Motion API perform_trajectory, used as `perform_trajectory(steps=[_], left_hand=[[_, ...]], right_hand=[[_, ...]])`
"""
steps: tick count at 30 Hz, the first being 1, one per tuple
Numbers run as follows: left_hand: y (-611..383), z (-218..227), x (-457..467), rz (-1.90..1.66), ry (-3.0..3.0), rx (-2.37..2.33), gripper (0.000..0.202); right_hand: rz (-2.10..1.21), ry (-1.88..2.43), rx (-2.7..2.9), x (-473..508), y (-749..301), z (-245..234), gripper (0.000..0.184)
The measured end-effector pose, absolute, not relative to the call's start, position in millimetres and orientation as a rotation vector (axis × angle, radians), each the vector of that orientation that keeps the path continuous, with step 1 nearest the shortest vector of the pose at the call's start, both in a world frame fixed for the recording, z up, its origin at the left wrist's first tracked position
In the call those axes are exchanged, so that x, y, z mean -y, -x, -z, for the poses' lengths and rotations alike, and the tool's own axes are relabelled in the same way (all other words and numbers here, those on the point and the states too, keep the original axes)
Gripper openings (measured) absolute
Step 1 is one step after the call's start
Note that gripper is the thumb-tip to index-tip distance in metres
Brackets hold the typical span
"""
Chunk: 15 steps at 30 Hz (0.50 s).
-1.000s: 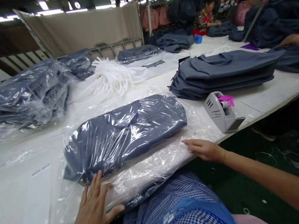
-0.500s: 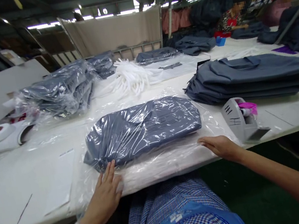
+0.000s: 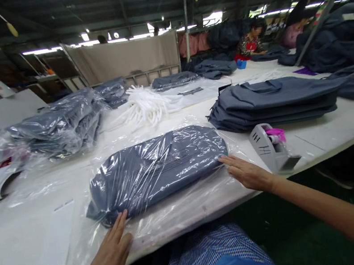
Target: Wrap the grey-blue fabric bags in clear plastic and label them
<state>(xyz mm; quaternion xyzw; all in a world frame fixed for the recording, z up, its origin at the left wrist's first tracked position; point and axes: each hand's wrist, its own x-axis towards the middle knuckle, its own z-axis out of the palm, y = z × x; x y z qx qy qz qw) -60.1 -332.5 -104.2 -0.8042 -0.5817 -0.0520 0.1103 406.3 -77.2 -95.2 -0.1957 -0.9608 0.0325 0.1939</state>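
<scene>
Since earlier, the right hand (image 3: pixel 248 175) had moved up against the wrapped bundle (image 3: pixel 159 167) — at its three o'clock. The left hand (image 3: pixel 113 247) touched near eight. Both hands were unclenched — the bundle lay on the desk (image 3: pixel 9 237).

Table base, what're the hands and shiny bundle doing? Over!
Left hand: open, at near-left edge of blue-grey fabric bundle in clear plastic. Right hand: at near-right edge. Grey tape dispenser at right, seemingly not blocking.

L hand (image 3: pixel 108 252) palm-down, angled fwd, R hand (image 3: pixel 247 173) outstretched, angled L
</scene>
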Motion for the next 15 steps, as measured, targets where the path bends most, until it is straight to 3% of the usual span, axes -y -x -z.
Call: perform_trajectory(steps=[5,15], left_hand=[[61.9,95.4,334.0,0.165,2.371,1.802,0.016],[38.1,93.4,364.4,0.332,2.02,2.016,0.029]], right_hand=[[-0.285,0.659,2.692,58.1,-408.7,110.1,0.042],[-0.25,0.754,2.775,39.5,-415.0,114.0,0.04]])
